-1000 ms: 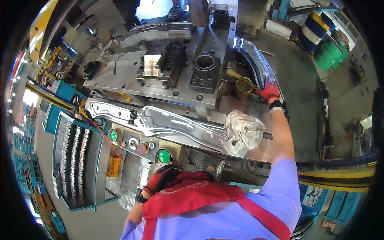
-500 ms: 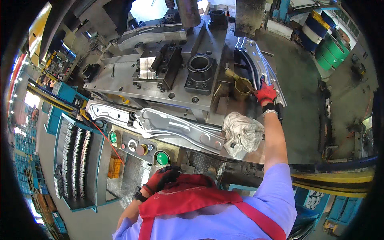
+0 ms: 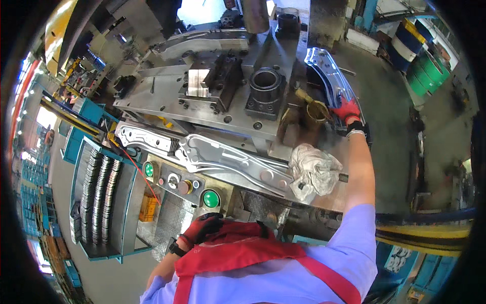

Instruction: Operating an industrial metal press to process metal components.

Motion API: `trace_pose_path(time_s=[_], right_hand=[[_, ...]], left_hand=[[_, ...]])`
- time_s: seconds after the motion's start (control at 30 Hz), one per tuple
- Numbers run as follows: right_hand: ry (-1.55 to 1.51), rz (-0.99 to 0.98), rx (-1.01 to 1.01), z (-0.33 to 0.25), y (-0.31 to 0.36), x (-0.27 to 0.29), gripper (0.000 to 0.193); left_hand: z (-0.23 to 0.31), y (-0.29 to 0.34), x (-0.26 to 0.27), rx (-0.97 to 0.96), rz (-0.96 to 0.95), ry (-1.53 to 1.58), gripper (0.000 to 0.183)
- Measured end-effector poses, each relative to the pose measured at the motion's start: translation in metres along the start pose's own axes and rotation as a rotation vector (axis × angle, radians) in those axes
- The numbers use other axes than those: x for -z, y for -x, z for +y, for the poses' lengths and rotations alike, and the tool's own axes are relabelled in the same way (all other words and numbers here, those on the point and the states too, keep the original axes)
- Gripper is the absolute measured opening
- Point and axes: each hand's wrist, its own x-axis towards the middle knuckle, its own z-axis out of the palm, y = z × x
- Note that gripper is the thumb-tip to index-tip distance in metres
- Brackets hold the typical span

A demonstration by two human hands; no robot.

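Note:
My right hand (image 3: 347, 110), in a red glove, reaches far out to the right. Its fingers are bent over the near part of a long, shiny stamped metal part (image 3: 324, 66), which lies beside the press die. Just left of that hand stands a small round pot (image 3: 318, 111), with a tan-ended brush (image 3: 304, 95) leaning at it. My left hand (image 3: 203, 228), in a red and black glove, rests low against my red apron, below a green push button (image 3: 210, 199). Its fingers look loosely stretched, and nothing shows in them.
A steel die (image 3: 212, 109) fills the middle, with a round bushing (image 3: 266, 81). Stamped panels (image 3: 228, 157) lie along its front edge, beside a crumpled white rag (image 3: 314, 172). A control box (image 3: 177, 185) sits nearer me. At left stands a rack of stacked parts (image 3: 104, 197); drums (image 3: 428, 73) stand far right.
My right hand has moved slightly farther away along the stamped metal part. The whole view has shifted a little to the right; my left hand stays by the apron.

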Motion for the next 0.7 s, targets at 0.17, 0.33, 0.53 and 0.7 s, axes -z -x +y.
trace_pose_path(time_s=[0.17,0.33,0.53,0.7], right_hand=[[-0.178,0.026,0.022,0.027,0.004,0.007,0.084],[-0.769,0.391,0.207,0.016,0.033,0.042,0.056],[-1.560,0.329,0.253,-0.040,0.110,0.078,0.040],[-0.721,0.717,0.471,-0.103,0.206,0.075,0.038]], left_hand=[[0.000,-0.004,-0.011,0.127,0.075,0.095,0.027],[0.000,-0.005,-0.009,-0.330,0.000,-0.454,0.031],[0.007,-0.019,0.025,-0.291,-0.063,0.026,0.034],[0.018,-0.013,0.096,-0.319,-0.021,0.147,0.038]])
